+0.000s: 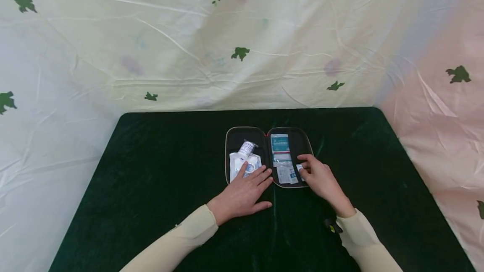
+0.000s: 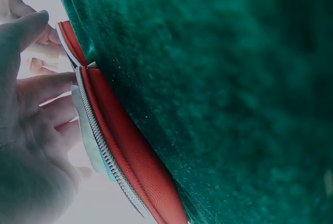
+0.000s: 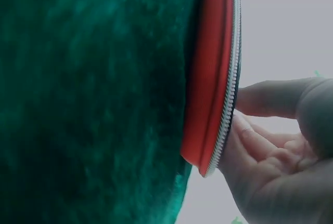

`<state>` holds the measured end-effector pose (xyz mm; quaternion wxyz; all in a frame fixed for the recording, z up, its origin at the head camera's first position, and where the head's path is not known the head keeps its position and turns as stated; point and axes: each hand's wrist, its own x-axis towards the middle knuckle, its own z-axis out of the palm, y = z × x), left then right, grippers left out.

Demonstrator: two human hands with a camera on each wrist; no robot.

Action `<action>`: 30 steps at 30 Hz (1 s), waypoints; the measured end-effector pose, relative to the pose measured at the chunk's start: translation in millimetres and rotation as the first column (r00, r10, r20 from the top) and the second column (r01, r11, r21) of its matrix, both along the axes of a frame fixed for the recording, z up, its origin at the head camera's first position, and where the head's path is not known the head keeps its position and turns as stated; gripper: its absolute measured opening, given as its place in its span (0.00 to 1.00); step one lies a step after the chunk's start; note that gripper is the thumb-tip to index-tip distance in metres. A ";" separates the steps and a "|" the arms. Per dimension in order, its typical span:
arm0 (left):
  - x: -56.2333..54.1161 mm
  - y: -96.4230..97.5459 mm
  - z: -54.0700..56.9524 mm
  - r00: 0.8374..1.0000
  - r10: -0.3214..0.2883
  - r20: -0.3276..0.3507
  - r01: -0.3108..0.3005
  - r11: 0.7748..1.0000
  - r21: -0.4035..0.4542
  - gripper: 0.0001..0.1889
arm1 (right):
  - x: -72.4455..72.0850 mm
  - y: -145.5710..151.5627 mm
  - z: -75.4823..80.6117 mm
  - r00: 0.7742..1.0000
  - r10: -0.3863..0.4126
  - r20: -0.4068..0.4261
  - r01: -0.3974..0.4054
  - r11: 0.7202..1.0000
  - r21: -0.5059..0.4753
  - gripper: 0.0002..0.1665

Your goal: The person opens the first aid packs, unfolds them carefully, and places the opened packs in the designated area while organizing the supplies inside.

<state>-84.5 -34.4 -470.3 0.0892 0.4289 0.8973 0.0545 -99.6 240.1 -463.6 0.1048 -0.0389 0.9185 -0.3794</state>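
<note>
A small zip case (image 1: 242,134) lies unfolded on the table, black inside; in the right wrist view its red shell (image 3: 207,73) shows a zipper along the rim. My left hand (image 1: 242,192) rests over the near edge of the left half with fingers spread straight. Under its fingertips is a clear-and-white plastic packet (image 1: 234,165), beside a white wrapped roll (image 1: 246,148). At the right half, my right hand (image 1: 321,177) pinches a small white packet (image 1: 300,168) near a dark strap. Left of it sit a blue-and-white packet (image 1: 280,144) and small white sachets (image 1: 285,175).
A dark green velvet cloth (image 1: 170,150) covers the table. Behind and at both sides hangs a pale curtain (image 1: 264,24) printed with green leaves. A small dark object (image 1: 332,226) shows by the right sleeve cuff.
</note>
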 end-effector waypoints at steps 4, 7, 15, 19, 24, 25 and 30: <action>0.5 0.7 -0.2 1.000 0.003 -0.005 -0.003 1.000 -0.003 0.39 | 2.6 0.2 0.2 0.997 0.004 -0.080 0.003 0.997 0.078 0.18; 0.9 1.0 -0.4 1.000 0.004 -0.010 -0.005 1.000 -0.007 0.39 | 2.4 0.3 -1.1 0.994 0.015 -0.104 -0.006 0.996 0.086 0.15; 2.2 1.5 -1.3 1.000 0.004 -0.020 -0.004 1.000 -0.005 0.39 | -1.9 -1.3 -4.8 0.994 0.036 -0.099 -0.031 0.998 0.051 0.14; 2.5 1.1 -2.2 1.000 0.006 -0.024 -0.006 1.000 -0.005 0.39 | -2.5 -1.5 -6.1 0.991 0.037 -0.127 -0.029 0.997 0.068 0.12; 2.5 1.2 -3.9 1.000 0.004 -0.015 -0.004 1.000 -0.003 0.39 | -2.5 -3.1 -6.9 0.993 0.037 -0.111 -0.031 0.998 0.057 0.13; 2.3 1.5 -4.5 1.000 0.003 -0.013 -0.003 1.000 -0.002 0.39 | -2.5 -3.5 -6.7 0.994 0.034 -0.102 -0.029 0.998 0.047 0.13; 2.7 2.4 -4.8 1.000 0.003 -0.017 -0.003 1.000 -0.001 0.39 | -1.8 -3.5 -5.2 1.000 0.016 -0.027 -0.016 1.000 -0.023 0.16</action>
